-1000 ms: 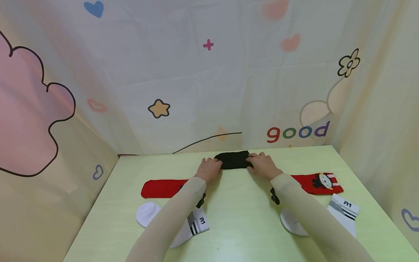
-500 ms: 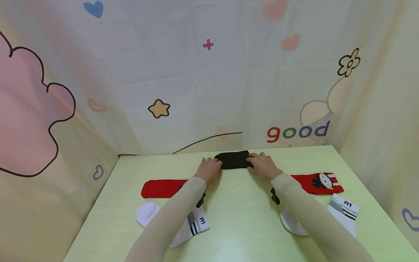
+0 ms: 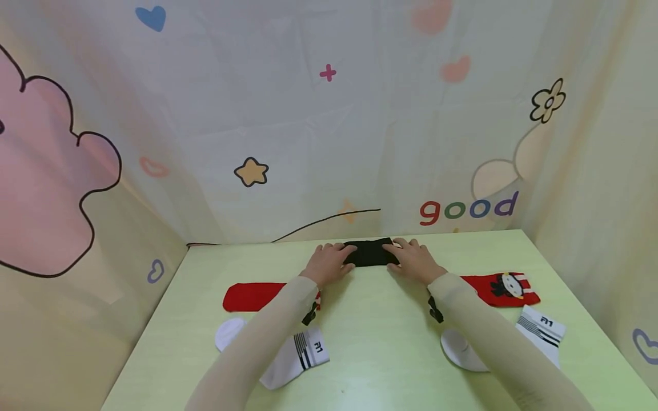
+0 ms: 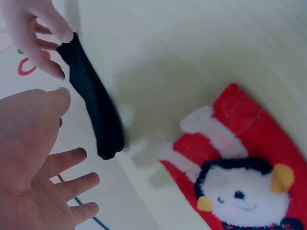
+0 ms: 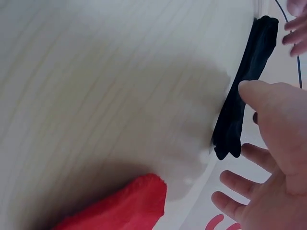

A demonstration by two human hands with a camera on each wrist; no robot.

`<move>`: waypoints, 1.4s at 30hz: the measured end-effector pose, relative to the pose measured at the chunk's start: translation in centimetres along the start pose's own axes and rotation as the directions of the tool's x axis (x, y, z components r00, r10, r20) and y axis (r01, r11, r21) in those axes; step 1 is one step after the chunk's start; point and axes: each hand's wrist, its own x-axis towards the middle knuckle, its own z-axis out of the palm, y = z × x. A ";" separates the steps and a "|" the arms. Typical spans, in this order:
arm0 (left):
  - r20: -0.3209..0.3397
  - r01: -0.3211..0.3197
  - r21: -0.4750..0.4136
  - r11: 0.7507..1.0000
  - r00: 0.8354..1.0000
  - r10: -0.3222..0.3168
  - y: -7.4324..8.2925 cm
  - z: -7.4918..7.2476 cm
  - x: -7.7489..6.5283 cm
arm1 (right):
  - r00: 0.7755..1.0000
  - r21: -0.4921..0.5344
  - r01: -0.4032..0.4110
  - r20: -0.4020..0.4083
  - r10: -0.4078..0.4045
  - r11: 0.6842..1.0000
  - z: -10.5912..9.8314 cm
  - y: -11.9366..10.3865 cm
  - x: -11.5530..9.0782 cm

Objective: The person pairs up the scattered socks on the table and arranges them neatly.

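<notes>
The left hand [image 3: 325,265] and right hand [image 3: 417,262], fingers spread and pinching nothing, flank the flat, oblong black cloth sock [image 3: 370,253] in the head frame's centre, by the far edge of the pale, wood-grained table [image 3: 380,354]; light, even pressure at both ends should keep it straight, though whether the right thumb touches it I cannot tell. Beige sleeves [image 3: 262,342] partly hide a red knit sock [image 3: 254,295] and white striped sock [image 3: 295,359] lower left, and a red face-patterned sock [image 3: 501,289] and white black-banded sock [image 3: 540,331] lower right.
</notes>
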 end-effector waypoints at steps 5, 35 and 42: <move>-0.009 -0.012 -0.058 0.998 1.000 0.012 -0.2 -1.2 -1.2 | 0.998 0.019 0.054 -0.040 -0.053 0.998 -0.2 -0.5 -0.3; -0.043 0.119 -0.144 0.982 0.991 -0.126 -6.8 -2.7 -7.6 | 0.959 0.099 0.253 -0.157 -0.236 0.962 -1.0 -7.5 0.7; -0.047 0.147 -0.149 0.978 0.987 -0.155 -8.5 -2.4 -9.6 | 0.966 0.125 0.250 -0.101 -0.238 0.960 -0.6 -9.2 1.3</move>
